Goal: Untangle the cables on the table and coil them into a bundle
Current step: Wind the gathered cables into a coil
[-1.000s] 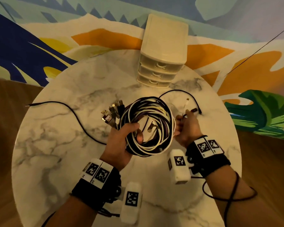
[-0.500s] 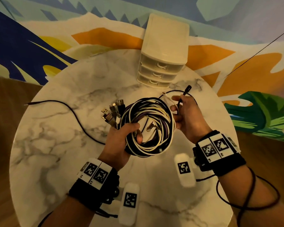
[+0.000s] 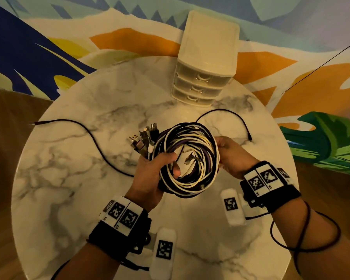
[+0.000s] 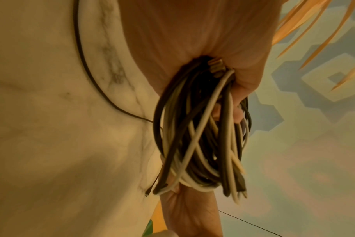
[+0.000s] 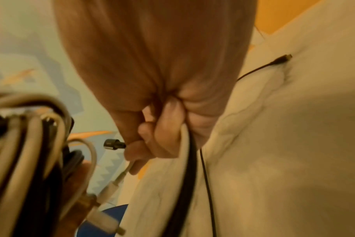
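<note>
Since the earlier frame, the right hand (image 3: 233, 156) has been brought down from 1 o'clock onto the coil (image 3: 187, 159), its fingers closed round the 3 o'clock strands and two plug ends. Coil is held above the table (image 3: 73, 178) centre, gripped at 9 o'clock by the curled left hand (image 3: 150, 176). Risk judged: the thin black cable (image 3: 226, 114) at 1 o'clock, uncoiled, could snag and loosen loops.

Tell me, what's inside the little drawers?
Can't tell. The drawer box stands shut at the table's far edge; its cloudy fronts hide whatever is inside.
</note>
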A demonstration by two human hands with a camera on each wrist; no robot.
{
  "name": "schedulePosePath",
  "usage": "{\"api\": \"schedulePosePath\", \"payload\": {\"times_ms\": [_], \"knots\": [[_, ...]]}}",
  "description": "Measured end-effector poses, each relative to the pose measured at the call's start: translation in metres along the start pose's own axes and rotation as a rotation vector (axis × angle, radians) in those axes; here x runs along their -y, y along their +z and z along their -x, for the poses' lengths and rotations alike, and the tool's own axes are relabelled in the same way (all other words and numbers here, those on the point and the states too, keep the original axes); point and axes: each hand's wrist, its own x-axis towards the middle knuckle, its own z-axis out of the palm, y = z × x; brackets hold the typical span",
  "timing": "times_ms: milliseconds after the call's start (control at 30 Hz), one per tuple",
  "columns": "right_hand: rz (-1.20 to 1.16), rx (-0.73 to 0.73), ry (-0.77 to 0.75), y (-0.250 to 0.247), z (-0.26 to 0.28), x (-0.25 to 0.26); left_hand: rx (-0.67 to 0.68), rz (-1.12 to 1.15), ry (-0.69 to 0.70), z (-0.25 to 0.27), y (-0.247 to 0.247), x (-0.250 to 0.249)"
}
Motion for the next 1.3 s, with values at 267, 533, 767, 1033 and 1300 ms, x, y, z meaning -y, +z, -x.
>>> {"api": "schedulePosePath", "payload": {"times_ms": [267, 533, 767, 1033, 1300], "knots": [[0.093, -0.170, 0.090, 0.003, -0.011, -0.005, 0.038, 0.000, 0.007, -0.004, 0.000, 0.002], [-0.535, -0.284, -0.133, -0.016, 0.004, 0.030, -0.112, -0.007, 0.035, -0.014, -0.002, 0.000], [0.559, -0.318, -0.620, 0.001, 0.011, 0.053, -0.155, -0.025, 0.073, -0.014, 0.004, 0.001], [1.035, -0.362, -0.818, 0.028, -0.002, 0.029, -0.192, -0.090, 0.150, -0.010, 0.013, -0.008], [1.161, -0.421, -0.914, 0.041, -0.008, 0.020, -0.196, -0.132, 0.166, -0.008, 0.016, -0.008]]}}
